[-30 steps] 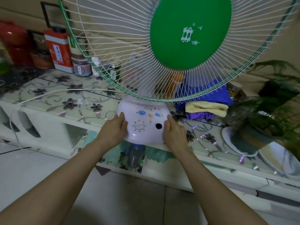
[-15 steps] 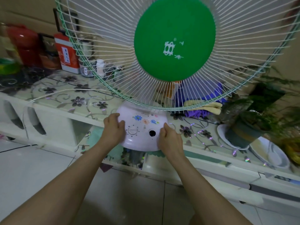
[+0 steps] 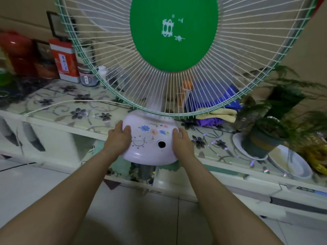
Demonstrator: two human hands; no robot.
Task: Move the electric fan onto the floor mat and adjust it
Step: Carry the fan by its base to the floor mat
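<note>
The electric fan (image 3: 150, 145) has a pale lilac base with flower prints, a dial and a round hole, under a big white wire cage with a green centre disc (image 3: 174, 32). My left hand (image 3: 118, 138) grips the base's left side and my right hand (image 3: 182, 142) grips its right side. The base hangs over the front edge of a glass-topped cabinet (image 3: 58, 110), partly above the tiled floor (image 3: 141, 218). Its white cord (image 3: 58, 104) trails left across the cabinet top. No floor mat is in view.
Red tins (image 3: 64, 61) and jars (image 3: 86, 76) stand at the cabinet's back left. Folded blue and yellow cloths (image 3: 221, 114) lie behind the fan. A potted plant (image 3: 261, 138) on a white saucer and a white plate (image 3: 290, 163) sit at the right.
The fan has come forward off the cabinet top toward me, its base now past the front edge. Both hands keep their grip on the base sides.
</note>
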